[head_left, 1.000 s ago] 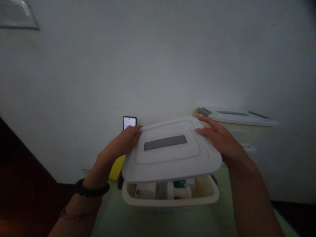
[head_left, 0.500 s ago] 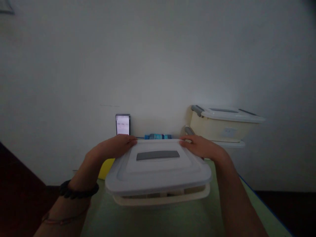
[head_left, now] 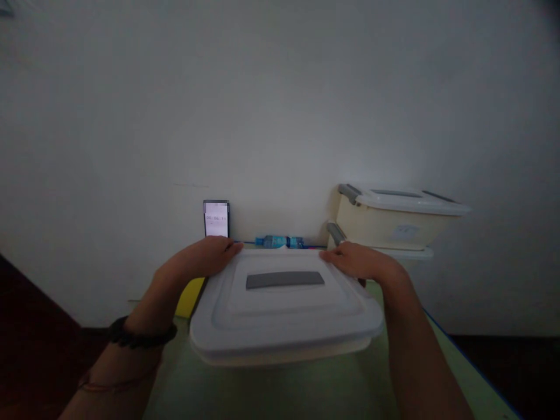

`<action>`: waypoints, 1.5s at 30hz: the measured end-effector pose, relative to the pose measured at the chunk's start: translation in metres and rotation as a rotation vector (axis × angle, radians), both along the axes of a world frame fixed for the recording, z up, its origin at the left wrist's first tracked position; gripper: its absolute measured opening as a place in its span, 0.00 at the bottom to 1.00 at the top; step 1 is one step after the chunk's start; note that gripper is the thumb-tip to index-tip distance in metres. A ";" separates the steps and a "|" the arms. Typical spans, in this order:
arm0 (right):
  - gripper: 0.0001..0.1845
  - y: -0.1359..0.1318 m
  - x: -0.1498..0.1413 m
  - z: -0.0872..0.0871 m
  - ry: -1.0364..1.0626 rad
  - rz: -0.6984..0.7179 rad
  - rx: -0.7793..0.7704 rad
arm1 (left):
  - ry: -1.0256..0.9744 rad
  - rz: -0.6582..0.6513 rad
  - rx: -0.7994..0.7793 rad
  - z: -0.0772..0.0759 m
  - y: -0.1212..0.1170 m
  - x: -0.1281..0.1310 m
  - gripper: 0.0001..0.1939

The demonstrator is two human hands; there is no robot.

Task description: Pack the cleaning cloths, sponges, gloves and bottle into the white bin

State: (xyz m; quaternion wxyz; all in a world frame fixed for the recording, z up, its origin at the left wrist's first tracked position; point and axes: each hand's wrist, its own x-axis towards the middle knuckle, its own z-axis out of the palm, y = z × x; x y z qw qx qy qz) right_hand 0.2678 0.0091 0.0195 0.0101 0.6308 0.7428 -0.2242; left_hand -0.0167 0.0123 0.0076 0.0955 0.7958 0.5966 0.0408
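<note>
A white plastic lid (head_left: 284, 318) with a grey handle strip (head_left: 285, 280) covers a cream storage box (head_left: 289, 357), of which only a narrow band shows below the lid's near edge. At the lid's far left corner, my left hand (head_left: 212, 255) grips the edge, thumb on top and other fingers partly hidden. Opposite it, my right hand (head_left: 356, 261) grips the far right corner in the same way. What lies inside the box is hidden by the lid.
Behind the box, a blue-labelled plastic bottle (head_left: 280, 241) lies on its side by the wall. A phone (head_left: 216, 219) showing a timer stands upright. Stacked lidded boxes (head_left: 380, 224) are at the right. A yellow object (head_left: 189, 296) sits left, on the green table (head_left: 271, 391).
The lid's near edge has come down onto the box, and the gap that showed the inside is closed. The lid has shifted slightly right; both hands keep their hold.
</note>
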 end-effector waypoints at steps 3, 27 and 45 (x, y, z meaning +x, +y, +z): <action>0.25 0.003 0.003 -0.004 0.001 0.035 -0.024 | -0.079 0.008 -0.015 -0.005 0.005 0.002 0.27; 0.23 0.021 0.007 -0.022 0.207 0.022 0.480 | -0.231 0.126 0.124 -0.012 0.014 -0.007 0.20; 0.29 0.012 0.027 -0.015 0.889 0.109 0.221 | -0.357 -0.140 -0.009 -0.015 0.013 -0.036 0.24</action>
